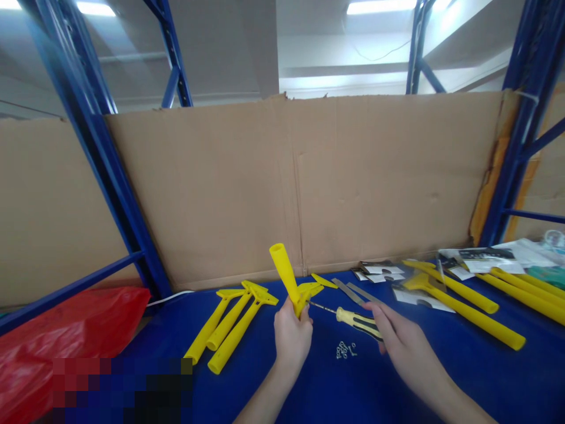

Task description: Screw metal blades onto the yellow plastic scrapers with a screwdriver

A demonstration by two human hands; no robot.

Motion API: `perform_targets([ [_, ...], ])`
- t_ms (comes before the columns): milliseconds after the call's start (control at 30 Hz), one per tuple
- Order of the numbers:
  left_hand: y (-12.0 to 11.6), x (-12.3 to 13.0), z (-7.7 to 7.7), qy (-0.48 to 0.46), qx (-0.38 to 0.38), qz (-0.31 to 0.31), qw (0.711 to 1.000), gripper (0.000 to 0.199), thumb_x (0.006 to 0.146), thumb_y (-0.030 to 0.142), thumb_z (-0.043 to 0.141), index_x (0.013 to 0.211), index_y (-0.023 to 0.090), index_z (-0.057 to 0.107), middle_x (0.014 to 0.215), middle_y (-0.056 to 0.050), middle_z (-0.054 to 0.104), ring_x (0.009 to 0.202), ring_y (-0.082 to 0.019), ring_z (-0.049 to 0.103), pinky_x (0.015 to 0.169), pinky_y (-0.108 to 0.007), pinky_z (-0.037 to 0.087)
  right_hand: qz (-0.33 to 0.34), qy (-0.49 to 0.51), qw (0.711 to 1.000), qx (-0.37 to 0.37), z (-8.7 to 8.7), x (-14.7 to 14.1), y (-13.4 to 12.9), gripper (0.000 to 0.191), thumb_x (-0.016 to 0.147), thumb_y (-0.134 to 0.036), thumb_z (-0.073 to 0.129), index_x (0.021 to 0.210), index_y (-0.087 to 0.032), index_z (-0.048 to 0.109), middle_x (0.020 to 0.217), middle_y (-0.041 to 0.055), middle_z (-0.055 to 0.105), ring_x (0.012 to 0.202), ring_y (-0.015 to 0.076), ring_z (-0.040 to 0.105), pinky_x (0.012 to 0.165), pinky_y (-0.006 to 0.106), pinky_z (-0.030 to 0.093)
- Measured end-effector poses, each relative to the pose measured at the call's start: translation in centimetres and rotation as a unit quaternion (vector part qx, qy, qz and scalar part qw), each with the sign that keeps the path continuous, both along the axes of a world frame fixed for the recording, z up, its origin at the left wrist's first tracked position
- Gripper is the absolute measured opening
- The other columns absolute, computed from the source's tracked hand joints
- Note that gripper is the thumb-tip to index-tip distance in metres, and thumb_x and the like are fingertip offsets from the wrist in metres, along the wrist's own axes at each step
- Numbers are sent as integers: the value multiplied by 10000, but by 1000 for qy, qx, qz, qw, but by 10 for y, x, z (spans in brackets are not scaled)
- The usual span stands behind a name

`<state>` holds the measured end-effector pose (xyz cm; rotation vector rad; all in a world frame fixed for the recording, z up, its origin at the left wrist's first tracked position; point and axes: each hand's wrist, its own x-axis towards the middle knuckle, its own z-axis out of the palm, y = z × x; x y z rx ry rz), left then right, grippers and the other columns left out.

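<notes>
My left hand [293,337] is closed around the head end of a yellow scraper [285,274], whose hollow tube handle tilts up and away. In my right hand [404,338] is a screwdriver [357,321] with a cream and black handle. Its thin shaft points left, and the tip meets the scraper head beside my left fingers; whether it sits in a screw is too small to tell. Below the screwdriver, small screws and nuts [345,350] lie in a loose pile. Flat metal blades [348,291] rest just behind the screwdriver.
Several yellow scrapers [233,330] lie to the left, and more yellow scrapers [472,312] to the right. Packets [379,271] stand behind on the blue tabletop [247,394]. A red plastic bag [75,324] is at far left. Cardboard [220,194] walls the back between blue posts [119,176].
</notes>
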<state>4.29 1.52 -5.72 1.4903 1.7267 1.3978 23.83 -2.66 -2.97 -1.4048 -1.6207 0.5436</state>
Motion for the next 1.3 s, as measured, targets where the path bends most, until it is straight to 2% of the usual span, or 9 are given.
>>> perform_targets([
  [133,3,-5,1,3,-11,15,1000,94,796,147,538,863,155,604,737,-55,688,602,-169,667,506,-223,476,23,59,997,32,-7,-3,1,467,827,-444,507,1254,-256,507,854,28,680,563,170,611,528,296,509],
  [233,2,-4,1,3,-13,10,1000,113,798,144,537,888,151,606,742,-58,690,609,-171,669,509,-223,476,24,67,995,75,-9,-2,3,408,779,-386,558,1165,-252,561,962,55,675,687,190,648,600,300,525],
  [300,0,-1,2,6,-10,2,1000,133,799,136,531,907,152,608,763,-63,695,625,-174,676,514,-220,475,21,60,996,66,-8,0,4,356,775,-394,555,1090,-234,602,883,50,688,712,205,660,613,297,519],
  [467,-3,1,4,11,8,-10,1000,129,813,156,514,900,155,609,725,-55,687,594,-170,663,507,-222,461,25,87,995,-35,-3,1,3,429,866,-506,386,953,-190,663,465,-27,534,459,181,573,458,270,439],
  [633,1,-5,3,0,-1,0,1000,104,816,185,516,871,155,599,650,-34,662,547,-164,646,488,-222,449,84,77,993,-13,-4,-1,-1,387,790,-370,554,1153,-243,586,661,-27,619,515,146,553,480,242,433],
  [800,-2,-6,9,42,12,-3,999,104,821,166,515,874,156,604,648,-26,667,553,-154,645,517,-213,437,169,47,979,-99,-7,-4,-3,305,672,-225,612,972,-227,662,681,-21,652,499,116,524,478,220,403],
  [967,-5,-6,16,122,33,-12,992,139,837,164,504,891,159,632,649,-36,685,592,-174,664,538,-218,423,159,225,903,-330,3,-6,-6,333,807,-437,486,970,-162,579,458,-31,560,332,60,339,355,170,191],
  [1133,-5,-13,17,203,103,65,971,202,842,152,490,947,163,662,790,-79,730,721,-218,699,621,-255,491,216,432,803,-349,16,2,-5,263,759,-388,597,645,-155,551,456,-39,508,352,36,367,391,176,276],
  [1300,-10,-16,12,400,287,96,865,431,784,-9,418,1092,180,652,1074,-77,705,911,-210,674,750,-287,537,202,517,760,-338,18,0,-6,208,740,-346,676,848,-194,582,766,18,698,336,-4,319,330,136,171],
])
